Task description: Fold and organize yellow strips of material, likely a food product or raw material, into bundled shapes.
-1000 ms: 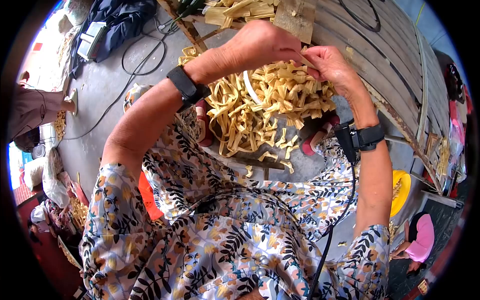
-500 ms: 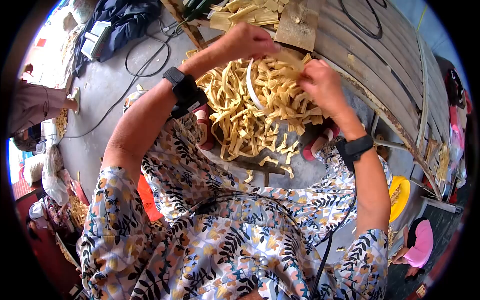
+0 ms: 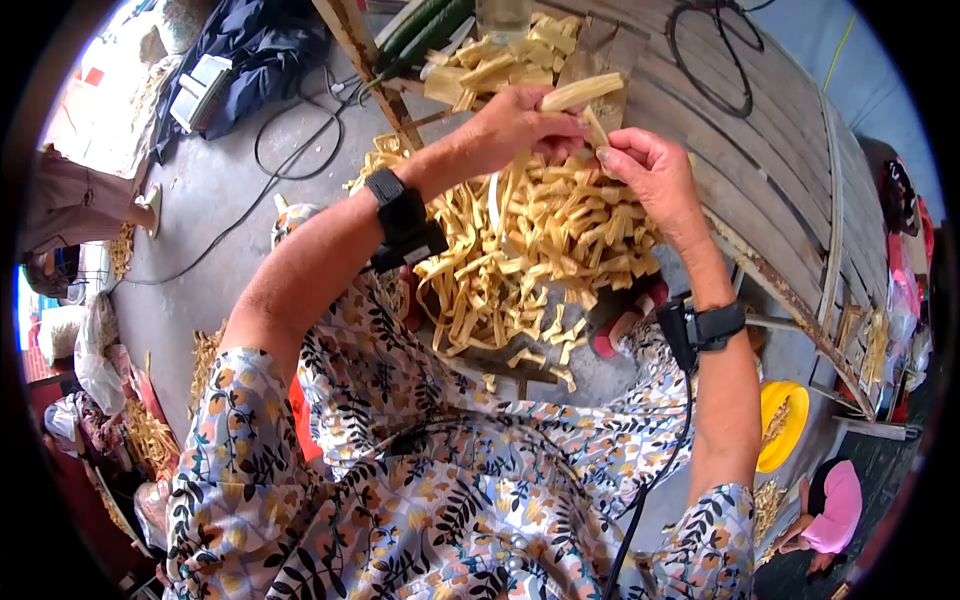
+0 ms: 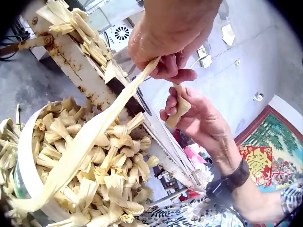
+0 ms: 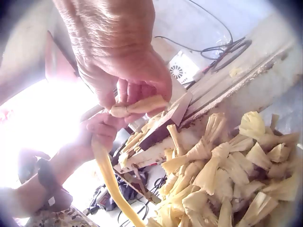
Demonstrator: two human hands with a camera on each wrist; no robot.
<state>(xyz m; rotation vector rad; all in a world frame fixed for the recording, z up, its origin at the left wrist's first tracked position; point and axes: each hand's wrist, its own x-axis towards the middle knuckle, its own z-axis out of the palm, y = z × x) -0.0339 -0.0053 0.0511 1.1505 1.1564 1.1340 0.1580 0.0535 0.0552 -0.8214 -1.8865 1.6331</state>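
My left hand [image 3: 520,125] pinches a pale yellow tofu-skin strip [image 4: 90,137], whose long end trails down over the pile in the left wrist view. Thumb and fingers of my right hand [image 3: 655,175] pinch the same strip close by, at a knot [image 5: 120,109] with a short flared tail. Both hands are close together above a heap of tofu-skin knots [image 3: 590,215] in a container with a white rim [image 4: 28,156]. Loose strips [image 3: 465,250] hang on the heap's left side. Part of the strip is hidden inside the left fingers.
Beyond the heap stands a slatted wooden bench [image 3: 745,130] with a rusty frame, bearing cut tofu-skin pieces [image 3: 490,75] and a coiled black cable [image 3: 680,30]. A yellow basin [image 3: 802,440] stands at the right, near a person in pink [image 3: 835,505]. Several knots [image 3: 560,345] lie below the container.
Half a second ago the hands were apart with the strip blurred between them; now they have come together around a knot. The head view has shifted slightly, showing more of the bench's far side.
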